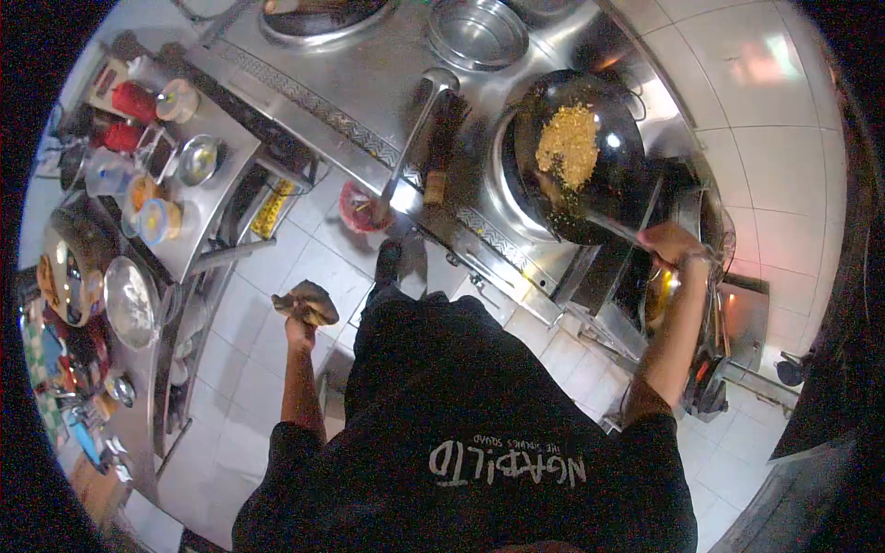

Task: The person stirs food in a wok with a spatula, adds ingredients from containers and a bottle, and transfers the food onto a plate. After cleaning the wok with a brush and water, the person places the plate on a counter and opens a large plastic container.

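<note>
My right hand (673, 243) is closed round the grey handle (613, 226) of a metal cooking utensil that reaches into a black wok (613, 101); I cannot make out the utensil's head. Yellow-brown crumbly food, like fried rice or scrambled egg (567, 146), lies in the wok, with small bits scattered toward the near rim. Away from the stove, at the left of my body, my left hand (300, 332) grips a bunched brown cloth (308, 304). The cloth hides most of its fingers.
A ladle (415, 134) lies across the steel stove front, close to a metal pan (477, 35). Below stands a red basket (364, 207). The left steel table (226, 147) bears several tubs and bowls, including a large metal bowl (131, 302). A tiled wall (774, 175) bounds the right.
</note>
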A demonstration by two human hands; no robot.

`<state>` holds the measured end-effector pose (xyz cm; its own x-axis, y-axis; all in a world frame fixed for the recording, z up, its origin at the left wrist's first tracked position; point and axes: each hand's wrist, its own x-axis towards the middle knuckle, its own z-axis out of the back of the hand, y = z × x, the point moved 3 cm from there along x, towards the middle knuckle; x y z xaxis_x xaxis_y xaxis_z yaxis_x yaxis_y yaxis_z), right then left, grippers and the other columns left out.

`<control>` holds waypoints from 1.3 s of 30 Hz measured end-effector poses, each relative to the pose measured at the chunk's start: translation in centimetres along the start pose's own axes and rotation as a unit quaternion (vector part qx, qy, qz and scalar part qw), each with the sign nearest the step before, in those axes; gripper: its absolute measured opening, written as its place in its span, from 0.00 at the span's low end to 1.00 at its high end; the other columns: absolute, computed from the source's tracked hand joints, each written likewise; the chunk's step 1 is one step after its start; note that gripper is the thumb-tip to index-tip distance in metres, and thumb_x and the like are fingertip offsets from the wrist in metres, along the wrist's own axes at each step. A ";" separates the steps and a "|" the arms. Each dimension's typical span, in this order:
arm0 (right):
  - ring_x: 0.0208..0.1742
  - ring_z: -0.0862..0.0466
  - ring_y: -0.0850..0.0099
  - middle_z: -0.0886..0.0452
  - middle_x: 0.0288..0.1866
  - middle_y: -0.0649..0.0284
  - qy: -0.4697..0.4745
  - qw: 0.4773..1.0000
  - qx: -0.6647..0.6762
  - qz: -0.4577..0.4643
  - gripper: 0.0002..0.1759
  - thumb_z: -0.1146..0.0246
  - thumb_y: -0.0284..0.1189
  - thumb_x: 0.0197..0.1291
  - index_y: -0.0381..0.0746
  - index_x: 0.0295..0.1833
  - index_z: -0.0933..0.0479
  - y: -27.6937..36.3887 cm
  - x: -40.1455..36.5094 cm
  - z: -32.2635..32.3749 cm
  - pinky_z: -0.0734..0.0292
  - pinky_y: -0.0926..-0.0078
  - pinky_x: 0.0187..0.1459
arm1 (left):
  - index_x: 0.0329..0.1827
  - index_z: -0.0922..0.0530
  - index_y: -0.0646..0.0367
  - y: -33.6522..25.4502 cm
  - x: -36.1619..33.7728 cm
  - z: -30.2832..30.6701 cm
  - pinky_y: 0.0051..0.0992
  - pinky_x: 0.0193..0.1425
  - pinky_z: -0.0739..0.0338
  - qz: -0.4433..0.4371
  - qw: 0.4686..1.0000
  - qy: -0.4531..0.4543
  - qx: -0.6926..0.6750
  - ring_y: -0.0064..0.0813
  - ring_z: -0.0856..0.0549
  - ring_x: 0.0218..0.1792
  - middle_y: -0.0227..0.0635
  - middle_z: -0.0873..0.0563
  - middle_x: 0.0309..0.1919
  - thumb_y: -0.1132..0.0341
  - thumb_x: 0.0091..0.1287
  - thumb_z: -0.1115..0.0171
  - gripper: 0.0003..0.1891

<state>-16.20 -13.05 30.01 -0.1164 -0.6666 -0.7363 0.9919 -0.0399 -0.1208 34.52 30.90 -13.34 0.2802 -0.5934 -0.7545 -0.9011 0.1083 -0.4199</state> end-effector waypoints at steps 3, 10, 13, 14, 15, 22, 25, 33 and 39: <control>0.11 0.29 0.76 0.28 0.12 0.64 -0.085 0.976 0.200 -0.005 0.16 0.43 0.41 0.60 0.40 0.29 0.22 2.6 5.2 -1.9 0.35 0.72 0.14 | 0.53 0.29 0.57 0.4 2.0 2.2 0.32 0.48 0.24 0.005 1.000 0.029 -0.010 0.32 0.20 0.45 0.34 0.21 0.46 0.64 0.65 0.47 0.15; 0.24 0.23 0.67 0.26 0.21 0.59 -0.184 0.940 -0.252 0.138 0.14 0.44 0.38 0.58 0.38 0.34 0.21 0.3 -1.6 0.0 0.30 0.68 0.28 | 0.54 0.31 0.56 -1.4 0.3 -1.0 0.32 0.46 0.22 -0.022 0.999 0.018 0.025 0.32 0.19 0.42 0.33 0.20 0.43 0.54 0.68 0.52 0.19; 0.36 0.22 0.60 0.24 0.33 0.54 -0.150 0.955 -0.253 0.037 0.14 0.47 0.36 0.56 0.38 0.37 0.21 0.8 4.4 -2.7 0.28 0.65 0.39 | 0.54 0.31 0.56 -0.7 1.2 0.5 0.30 0.44 0.22 -0.025 0.993 0.111 0.018 0.30 0.19 0.41 0.33 0.20 0.43 0.53 0.68 0.53 0.19; 0.40 0.22 0.58 0.23 0.37 0.52 -0.148 0.954 -0.256 0.038 0.14 0.48 0.35 0.55 0.38 0.38 0.21 1.4 5.7 -3.9 0.28 0.64 0.43 | 0.53 0.30 0.55 0.1 2.4 2.3 0.29 0.43 0.22 -0.019 0.998 0.041 0.043 0.29 0.19 0.39 0.32 0.20 0.41 0.52 0.68 0.53 0.18; 0.43 0.22 0.56 0.22 0.41 0.51 -0.152 0.954 -0.255 0.049 0.15 0.49 0.34 0.55 0.38 0.38 0.20 2.5 6.8 -5.2 0.27 0.64 0.47 | 0.52 0.30 0.53 0.3 3.5 2.9 0.29 0.41 0.22 -0.015 0.997 -0.027 0.064 0.28 0.19 0.38 0.32 0.20 0.40 0.52 0.68 0.53 0.17; 0.34 0.20 0.51 0.21 0.29 0.46 -0.299 0.936 -0.073 0.169 0.12 0.45 0.30 0.48 0.35 0.33 0.21 7.0 10.5 -10.4 0.24 0.56 0.38 | 0.58 0.34 0.51 -0.4 2.9 -0.2 0.34 0.52 0.27 0.001 0.993 0.092 0.072 0.31 0.23 0.48 0.32 0.23 0.47 0.50 0.68 0.53 0.21; 0.34 0.19 0.53 0.21 0.32 0.46 -0.367 0.921 0.076 0.102 0.10 0.45 0.28 0.49 0.34 0.35 0.23 3.0 11.0 -10.6 0.23 0.59 0.37 | 0.60 0.35 0.53 -2.0 2.3 -3.0 0.35 0.50 0.25 -0.034 0.996 0.058 0.056 0.32 0.24 0.50 0.32 0.24 0.50 0.51 0.69 0.55 0.21; 0.40 0.20 0.53 0.21 0.36 0.49 -0.354 0.934 -0.045 0.023 0.22 0.43 0.35 0.56 0.35 0.55 0.31 -2.4 7.7 -9.2 0.24 0.59 0.39 | 0.65 0.41 0.57 -6.9 -3.6 -15.3 0.43 0.62 0.35 -0.067 0.990 0.126 -0.024 0.38 0.29 0.59 0.37 0.30 0.59 0.48 0.67 0.53 0.29; 0.29 0.20 0.52 0.21 0.29 0.47 -0.379 0.904 0.188 -0.067 0.29 0.43 0.32 0.57 0.45 0.65 0.39 -2.9 8.3 -26.8 0.26 0.55 0.30 | 0.60 0.36 0.60 -6.9 -5.6 -23.3 0.43 0.59 0.31 -0.014 0.983 0.185 -0.001 0.39 0.26 0.55 0.40 0.26 0.54 0.59 0.62 0.47 0.25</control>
<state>-21.44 1.50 6.37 -0.3107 -0.9493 -0.0472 0.9350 -0.3142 0.1648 31.43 14.94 5.53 0.1658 -0.8452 -0.5082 -0.8955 0.0869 -0.4366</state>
